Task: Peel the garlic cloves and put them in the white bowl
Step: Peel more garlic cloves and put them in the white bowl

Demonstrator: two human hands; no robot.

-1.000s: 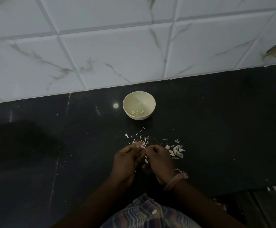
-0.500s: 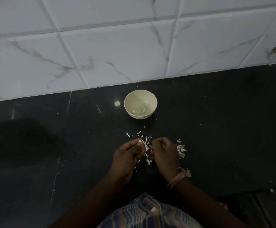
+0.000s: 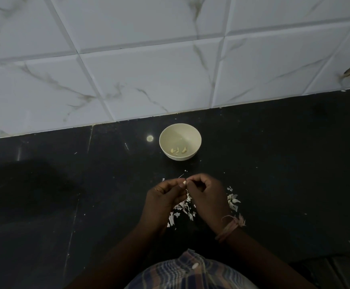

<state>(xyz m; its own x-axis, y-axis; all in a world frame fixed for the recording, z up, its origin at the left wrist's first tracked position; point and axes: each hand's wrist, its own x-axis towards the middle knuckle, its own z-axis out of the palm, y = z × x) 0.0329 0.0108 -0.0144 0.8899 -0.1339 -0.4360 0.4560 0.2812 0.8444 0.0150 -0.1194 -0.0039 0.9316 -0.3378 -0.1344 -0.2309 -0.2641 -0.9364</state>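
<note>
Garlic clove [image 3: 183,182] is sitting pinched in the left hand [image 3: 163,198] grip above the counter [image 3: 274,163]; right hand [image 3: 206,195] grip is pinching at its skin. Peeling step looks underway. Next: finish stripping, then carry forward to the white bowl [image 3: 180,141].

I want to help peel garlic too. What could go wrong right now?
The garlic clove is tiny, pinched between the left hand and right hand, so it might slip and drop among the peels. The white bowl sits beyond the hands, so a tossed clove could miss. It is dim, so bits of skin may go unnoticed.
</note>
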